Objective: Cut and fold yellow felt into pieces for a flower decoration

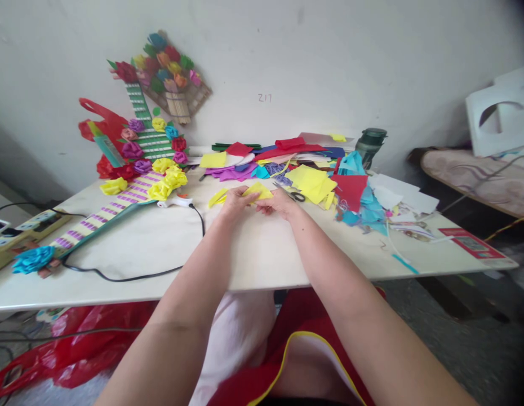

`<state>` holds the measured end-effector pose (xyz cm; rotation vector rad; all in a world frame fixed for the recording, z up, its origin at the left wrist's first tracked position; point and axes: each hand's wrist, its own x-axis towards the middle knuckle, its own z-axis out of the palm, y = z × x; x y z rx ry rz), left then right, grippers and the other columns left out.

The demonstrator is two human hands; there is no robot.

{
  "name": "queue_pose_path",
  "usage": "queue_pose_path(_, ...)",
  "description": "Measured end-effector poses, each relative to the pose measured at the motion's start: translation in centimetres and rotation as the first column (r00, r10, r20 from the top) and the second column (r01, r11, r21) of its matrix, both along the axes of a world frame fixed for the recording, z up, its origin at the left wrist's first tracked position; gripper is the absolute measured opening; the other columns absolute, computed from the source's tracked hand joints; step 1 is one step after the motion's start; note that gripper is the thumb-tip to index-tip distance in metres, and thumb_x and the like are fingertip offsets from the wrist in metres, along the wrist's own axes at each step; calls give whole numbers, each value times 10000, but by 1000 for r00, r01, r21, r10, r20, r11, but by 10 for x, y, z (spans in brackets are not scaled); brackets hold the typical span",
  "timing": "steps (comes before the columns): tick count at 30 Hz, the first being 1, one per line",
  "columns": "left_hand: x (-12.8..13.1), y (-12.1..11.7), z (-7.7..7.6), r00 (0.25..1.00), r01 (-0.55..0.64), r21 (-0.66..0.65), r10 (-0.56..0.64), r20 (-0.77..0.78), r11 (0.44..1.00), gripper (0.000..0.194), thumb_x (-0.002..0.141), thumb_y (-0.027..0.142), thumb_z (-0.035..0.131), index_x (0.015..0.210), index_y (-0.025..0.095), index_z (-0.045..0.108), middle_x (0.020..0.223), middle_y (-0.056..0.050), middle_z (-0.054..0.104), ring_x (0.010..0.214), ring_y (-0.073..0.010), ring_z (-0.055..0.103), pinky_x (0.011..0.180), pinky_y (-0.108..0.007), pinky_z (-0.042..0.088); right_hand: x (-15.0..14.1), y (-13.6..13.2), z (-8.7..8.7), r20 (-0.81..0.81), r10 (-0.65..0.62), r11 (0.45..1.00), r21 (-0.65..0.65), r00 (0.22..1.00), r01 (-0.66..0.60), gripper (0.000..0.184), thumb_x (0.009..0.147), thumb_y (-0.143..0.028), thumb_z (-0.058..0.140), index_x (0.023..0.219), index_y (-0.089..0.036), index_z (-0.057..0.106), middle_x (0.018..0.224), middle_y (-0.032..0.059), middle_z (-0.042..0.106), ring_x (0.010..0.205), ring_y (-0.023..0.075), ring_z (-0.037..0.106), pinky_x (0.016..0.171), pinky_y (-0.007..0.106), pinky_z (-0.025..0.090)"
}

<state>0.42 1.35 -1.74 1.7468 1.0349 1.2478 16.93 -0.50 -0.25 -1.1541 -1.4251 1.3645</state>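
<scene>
Between my two hands, over the middle of the table, is a piece of yellow crepe paper [258, 192]. My left hand [237, 203] pinches its left side, and another strip of yellow paper [218, 197] shows just left of that hand. On the opposite edge my right hand [279, 204] grips the paper with curled fingers. Scissors [296, 196] lie right beside my right hand, partly hidden by it. A white glue gun [174, 202] rests on the table to the left, its black cord curving across the tabletop.
A guitar-shaped craft with paper flowers [131, 180] leans at the left, beside a power strip [29, 234]. Coloured paper sheets [312, 183] and scraps are heaped along the back and right. A dark bottle [369, 146] stands behind them. Red plastic bags [88, 344] lie below the table.
</scene>
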Motion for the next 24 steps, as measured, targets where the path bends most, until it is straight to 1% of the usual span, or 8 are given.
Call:
queue_pose_path(3, 2, 1, 0, 999, -33, 24, 33, 4, 999, 390, 640, 510, 726, 606, 171, 535, 563, 56, 455, 543, -75, 397, 534, -214, 310, -4, 0, 1, 40, -49, 999, 18, 998, 48, 138, 701, -132, 738, 643, -126, 612, 489, 4, 627, 383, 63, 494, 391, 161, 397)
queue_pose_path(6, 2, 1, 1, 998, -54, 29, 55, -18, 998, 398, 642, 507, 722, 583, 172, 514, 553, 54, 420, 541, -78, 369, 530, -221, 295, -6, 0, 2, 59, -72, 997, 46, 996, 70, 177, 668, -161, 771, 625, -131, 602, 457, -5, 606, 370, 67, 483, 390, 166, 405)
queue_pose_path(10, 3, -2, 5, 996, -88, 36, 89, -31, 995, 404, 652, 509, 707, 569, 178, 493, 541, 49, 407, 535, -84, 361, 523, -227, 289, -6, 1, -1, 28, -55, 998, 42, 998, 53, 159, 671, -203, 770, 676, -133, 627, 492, 5, 634, 381, 80, 516, 399, 177, 428)
queue_pose_path(13, 4, -4, 7, 994, -108, 32, 109, -26, 994, 414, 655, 484, 710, 543, 184, 447, 535, 54, 370, 525, -79, 336, 508, -224, 262, -5, 3, -3, 28, -35, 999, 34, 999, 34, 135, 688, -192, 749, 667, -140, 626, 503, 15, 643, 381, 91, 528, 395, 187, 433)
queue_pose_path(16, 3, -4, 8, 994, -108, 25, 109, -31, 994, 432, 656, 462, 719, 526, 185, 414, 532, 56, 340, 521, -76, 333, 495, -222, 237, -4, 3, -3, 38, -32, 999, 30, 999, 31, 143, 694, -184, 745, 667, -138, 612, 473, 9, 629, 356, 93, 516, 391, 191, 441)
queue_pose_path(20, 1, -4, 8, 994, -106, -4, 105, -26, 994, 391, 667, 469, 714, 552, 184, 472, 513, 58, 364, 483, -69, 325, 466, -224, 228, 0, 3, -2, 14, 18, 1000, 1, 1000, -18, 172, 725, -240, 745, 728, -142, 603, 506, 12, 662, 380, 86, 552, 406, 163, 455)
queue_pose_path(24, -2, -1, 5, 997, -75, -41, 75, -3, 996, 388, 654, 498, 718, 576, 181, 509, 494, 64, 377, 441, -60, 300, 443, -225, 220, 4, 3, 1, 26, 33, 999, -16, 999, -33, 215, 744, -269, 747, 692, -147, 578, 492, 15, 652, 368, 92, 554, 401, 172, 460)
